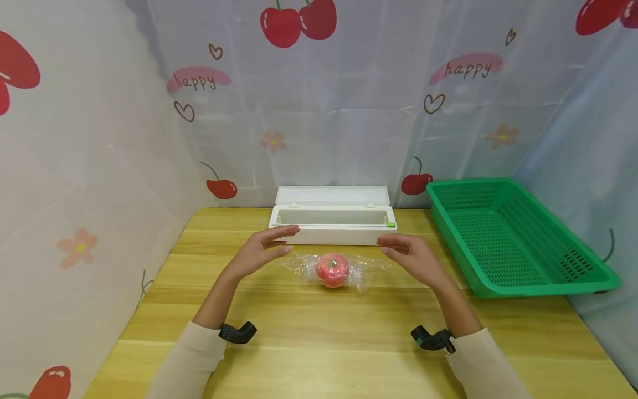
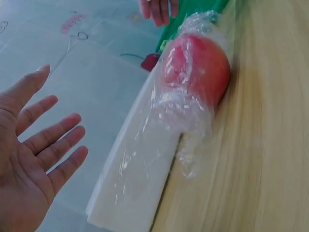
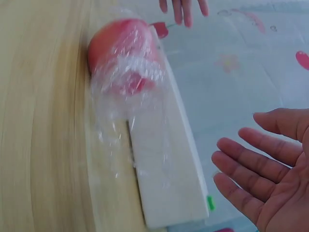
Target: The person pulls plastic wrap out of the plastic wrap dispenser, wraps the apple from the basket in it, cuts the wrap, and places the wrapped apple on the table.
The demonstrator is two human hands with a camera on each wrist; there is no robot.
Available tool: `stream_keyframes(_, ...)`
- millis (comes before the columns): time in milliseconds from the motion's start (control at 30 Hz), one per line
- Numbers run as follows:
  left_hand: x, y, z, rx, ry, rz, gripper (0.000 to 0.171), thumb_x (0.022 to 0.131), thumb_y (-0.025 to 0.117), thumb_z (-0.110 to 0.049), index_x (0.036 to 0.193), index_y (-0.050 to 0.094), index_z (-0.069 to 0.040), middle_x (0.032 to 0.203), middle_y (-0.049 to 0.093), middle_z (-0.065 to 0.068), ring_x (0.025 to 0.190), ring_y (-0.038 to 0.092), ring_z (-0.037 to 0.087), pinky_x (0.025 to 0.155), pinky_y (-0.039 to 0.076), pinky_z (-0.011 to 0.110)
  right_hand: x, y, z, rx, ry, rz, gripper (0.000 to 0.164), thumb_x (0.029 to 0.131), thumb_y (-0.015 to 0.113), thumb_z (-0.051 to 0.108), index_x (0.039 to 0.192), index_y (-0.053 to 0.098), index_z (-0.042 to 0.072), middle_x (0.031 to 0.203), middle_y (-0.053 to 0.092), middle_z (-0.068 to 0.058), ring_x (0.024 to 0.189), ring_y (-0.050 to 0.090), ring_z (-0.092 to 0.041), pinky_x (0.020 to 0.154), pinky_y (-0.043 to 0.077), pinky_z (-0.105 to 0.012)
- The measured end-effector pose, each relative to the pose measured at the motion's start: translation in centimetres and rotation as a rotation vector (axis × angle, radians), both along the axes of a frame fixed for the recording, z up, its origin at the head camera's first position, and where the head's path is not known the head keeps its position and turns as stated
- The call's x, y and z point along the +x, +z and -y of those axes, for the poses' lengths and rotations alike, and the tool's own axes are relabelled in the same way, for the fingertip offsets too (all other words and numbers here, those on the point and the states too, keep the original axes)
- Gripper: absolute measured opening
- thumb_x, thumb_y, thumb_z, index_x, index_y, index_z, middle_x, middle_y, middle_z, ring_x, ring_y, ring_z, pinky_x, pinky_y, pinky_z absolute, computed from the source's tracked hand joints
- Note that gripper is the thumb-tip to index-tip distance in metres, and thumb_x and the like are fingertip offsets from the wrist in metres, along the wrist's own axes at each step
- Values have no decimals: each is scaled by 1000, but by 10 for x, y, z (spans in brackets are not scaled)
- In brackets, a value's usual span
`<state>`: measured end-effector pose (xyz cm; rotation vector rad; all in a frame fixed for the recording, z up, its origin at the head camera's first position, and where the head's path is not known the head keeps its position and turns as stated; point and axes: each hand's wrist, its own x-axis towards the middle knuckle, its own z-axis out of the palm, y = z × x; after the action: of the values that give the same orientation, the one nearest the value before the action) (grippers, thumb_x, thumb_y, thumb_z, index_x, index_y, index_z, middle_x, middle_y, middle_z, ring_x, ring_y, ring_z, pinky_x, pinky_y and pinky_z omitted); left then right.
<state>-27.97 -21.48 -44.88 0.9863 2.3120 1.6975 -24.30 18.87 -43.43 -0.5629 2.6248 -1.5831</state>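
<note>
A red apple [image 1: 333,270] sits on the table in the middle of the head view, wrapped in clear plastic film [image 1: 356,274] whose loose ends spread to both sides. My left hand [image 1: 259,252] hovers left of it with fingers extended and nothing held. On the other side my right hand [image 1: 411,256] is held likewise, fingers spread apart in the right wrist view. Just behind the apple stands a long white box [image 1: 333,235], its lid [image 1: 333,195] raised and a small green piece [image 1: 391,225] at its right end.
A green perforated plastic basket [image 1: 535,291] stands on the right side of the wooden table [image 1: 319,354]. Behind the table hangs a pale curtain [image 1: 344,138] printed with cherries and flowers. Black wrist cameras are strapped to both arms.
</note>
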Motion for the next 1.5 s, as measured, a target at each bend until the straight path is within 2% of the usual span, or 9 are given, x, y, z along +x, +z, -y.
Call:
stream_keyframes(67,0,4,-11,-23,-22,-19,54,98,68,-7,149,51,-8,152,51,7,139,47,35,114,39,53,0,3,8,-12,19,0,41,100,67,20,135,62,-3,132,65,-19,120,64,-35,101,53,-43)
stream_keyframes(200,2,7,-34,-79,-47,-37,61,95,73,-11,151,49,-8,154,48,6,142,45,24,115,39,46,-2,4,24,-17,49,-5,52,97,71,23,140,57,-2,141,60,-18,130,57,-36,109,45,-49)
stream_keyframes(333,2,2,-54,-131,-72,-46,66,94,75,-13,153,45,-7,157,45,8,144,42,23,117,36,43,-3,0,39,0,62,-7,57,96,72,24,144,54,-1,145,56,-17,136,51,-35,111,42,-50)
stream_keyframes(500,0,-6,-69,-225,-78,-58,69,94,76,-20,153,44,-7,157,44,6,145,40,21,119,32,43,-2,-10,60,-11,98,5,57,97,70,17,147,49,-4,149,52,-19,140,45,-37,114,37,-53)
stream_keyframes(733,-3,-26,-73,-252,-37,-53,66,90,79,-25,149,53,-9,150,53,1,140,46,21,115,38,49,0,-29,77,46,104,-21,58,96,71,15,145,50,-5,147,53,-20,139,46,-37,113,37,-58)
stream_keyframes(933,-3,-38,-77,-261,-30,-70,66,87,82,-21,146,55,-10,146,57,4,135,53,21,111,45,43,2,-35,83,90,76,-17,56,92,74,12,143,55,-1,142,58,-18,127,56,-32,106,46,-56)
stream_keyframes(1067,-1,-41,-79,-279,-33,-85,66,86,82,-19,146,55,-7,144,59,6,133,55,21,110,45,38,3,-38,87,136,56,8,57,92,76,12,143,56,0,143,58,-17,129,55,-30,108,46,-52)
stream_keyframes(1233,0,-43,-80,-283,-23,-95,66,87,82,-17,145,55,-5,142,60,9,130,57,22,108,48,36,2,-42,89,167,37,12,60,91,77,13,144,54,-1,142,58,-18,134,52,-35,110,43,-53)
stream_keyframes(1500,0,-45,-80,-337,9,-101,66,86,82,-19,144,56,-4,140,61,9,129,58,21,109,47,36,1,-49,88,161,41,26,62,92,77,14,146,51,-2,145,55,-19,137,49,-36,114,38,-53)
